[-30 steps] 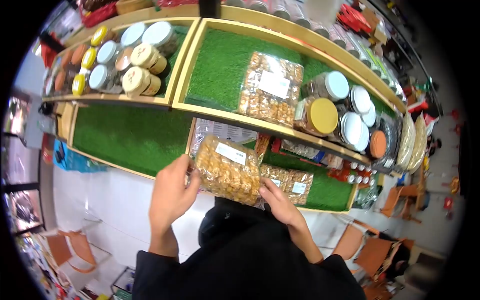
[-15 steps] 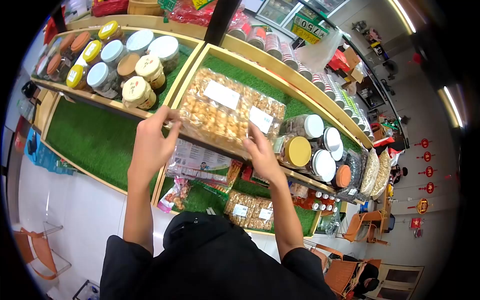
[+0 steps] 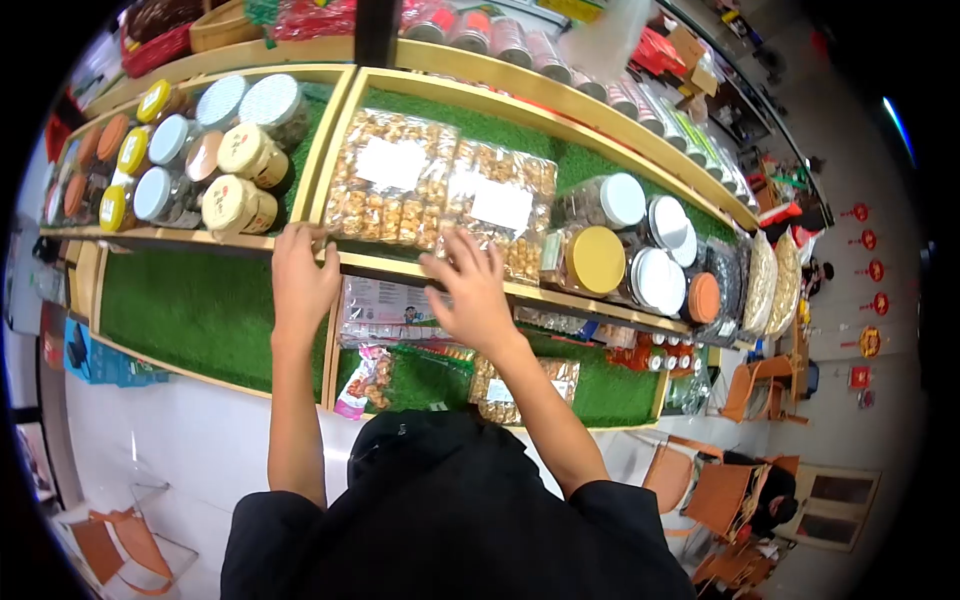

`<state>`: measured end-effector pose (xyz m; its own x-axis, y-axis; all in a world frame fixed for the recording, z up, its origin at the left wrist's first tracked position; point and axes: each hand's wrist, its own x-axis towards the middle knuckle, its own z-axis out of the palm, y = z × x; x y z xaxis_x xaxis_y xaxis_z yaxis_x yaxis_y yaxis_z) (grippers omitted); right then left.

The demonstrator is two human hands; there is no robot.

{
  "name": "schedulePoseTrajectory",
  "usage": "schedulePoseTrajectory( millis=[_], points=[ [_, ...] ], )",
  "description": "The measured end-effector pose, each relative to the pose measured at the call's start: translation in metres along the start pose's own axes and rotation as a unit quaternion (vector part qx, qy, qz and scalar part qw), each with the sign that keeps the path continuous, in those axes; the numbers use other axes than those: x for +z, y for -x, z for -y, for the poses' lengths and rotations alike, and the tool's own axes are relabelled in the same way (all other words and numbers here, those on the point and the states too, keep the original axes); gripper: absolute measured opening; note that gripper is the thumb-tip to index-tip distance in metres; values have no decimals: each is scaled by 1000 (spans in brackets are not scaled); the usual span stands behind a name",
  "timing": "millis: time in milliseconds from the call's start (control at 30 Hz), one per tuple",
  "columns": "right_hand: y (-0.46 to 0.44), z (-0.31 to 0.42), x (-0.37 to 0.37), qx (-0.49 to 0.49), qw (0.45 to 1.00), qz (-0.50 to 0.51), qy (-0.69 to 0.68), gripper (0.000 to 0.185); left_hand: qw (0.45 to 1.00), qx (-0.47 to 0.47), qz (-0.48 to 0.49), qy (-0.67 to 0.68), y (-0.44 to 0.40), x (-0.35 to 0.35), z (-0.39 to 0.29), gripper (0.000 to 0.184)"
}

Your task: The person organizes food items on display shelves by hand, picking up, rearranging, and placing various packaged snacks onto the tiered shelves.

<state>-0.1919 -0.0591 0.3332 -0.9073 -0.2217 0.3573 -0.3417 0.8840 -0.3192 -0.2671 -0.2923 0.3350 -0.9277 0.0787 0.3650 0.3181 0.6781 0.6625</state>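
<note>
Two clear bags of golden-brown snack pieces with white labels lie side by side on green turf in the upper wooden shelf tray (image 3: 640, 166). My left hand (image 3: 303, 278) rests at the tray's front edge, by the lower left corner of the left bag (image 3: 390, 165); its fingers are apart and hold nothing. My right hand (image 3: 474, 295) is over the front edge, fingers spread, its fingertips near the lower part of the right bag (image 3: 503, 204). Nothing is in its grasp.
Lidded jars (image 3: 240, 205) fill the tray on the left, and more jars (image 3: 595, 259) stand right of the bags. On the lower shelf (image 3: 200, 320) are flat packets and a snack bag (image 3: 556, 378). Cans (image 3: 510, 42) line the back. A person (image 3: 775, 500) is at the lower right.
The bag that was between my hands now lies flat in the upper tray, left of the other bag. Both hands have let go of it, and my right hand's fingers have spread.
</note>
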Motion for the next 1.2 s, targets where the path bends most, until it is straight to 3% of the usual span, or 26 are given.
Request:
schedulePoseTrajectory(
  millis=[67,133,167,233,367,433,467,500,567,600,633,667,700,767,867,967,1067,1200],
  points=[
    [19,8,3,-23,999,8,-34,31,997,-32,55,-31,-3,-5,-11,24],
    [42,15,4,-22,998,-5,-62,28,986,52,-15,-157,-10,-6,-24,39],
    [58,15,9,-17,994,8,-112,29,992,38,-16,-122,-21,-4,-37,52],
    [93,14,21,-4,986,16,-166,29,989,90,-15,-119,-49,5,-61,54],
    [182,-31,67,213,922,231,-225,38,979,188,-16,-79,-129,65,-66,56],
    [240,-69,95,304,862,352,-203,44,968,184,-20,-170,-165,104,-41,53],
    [252,-78,91,385,824,363,-204,44,963,157,51,-214,-173,110,-32,50],
    [272,-87,91,424,826,329,-172,40,949,132,122,-260,-183,115,-29,49],
    [334,-109,109,474,836,192,-200,40,948,170,95,-253,-175,113,-34,45],
    [351,-112,99,497,815,147,-260,40,948,175,92,-247,-166,110,-41,44],
    [383,-117,114,542,799,94,-245,38,945,191,68,-255,-158,110,-37,43],
    [395,-111,106,590,764,53,-255,34,941,174,101,-274,-152,105,-40,42],
    [433,-116,136,608,766,8,-209,31,938,185,110,-271,-150,103,-35,41],
    [461,-112,135,672,697,30,-249,30,944,167,122,-258,-151,104,-33,41],
    [493,-108,151,679,687,22,-257,37,968,144,98,-181,-137,106,-47,47],
    [502,-120,164,706,650,-41,-279,45,953,142,58,-260,-105,113,-57,54],
    [495,-143,163,723,620,-61,-300,43,960,146,50,-232,-63,122,-60,57],
    [482,-184,166,704,649,-62,-282,40,956,128,55,-257,-24,124,-62,60]
  ],
)
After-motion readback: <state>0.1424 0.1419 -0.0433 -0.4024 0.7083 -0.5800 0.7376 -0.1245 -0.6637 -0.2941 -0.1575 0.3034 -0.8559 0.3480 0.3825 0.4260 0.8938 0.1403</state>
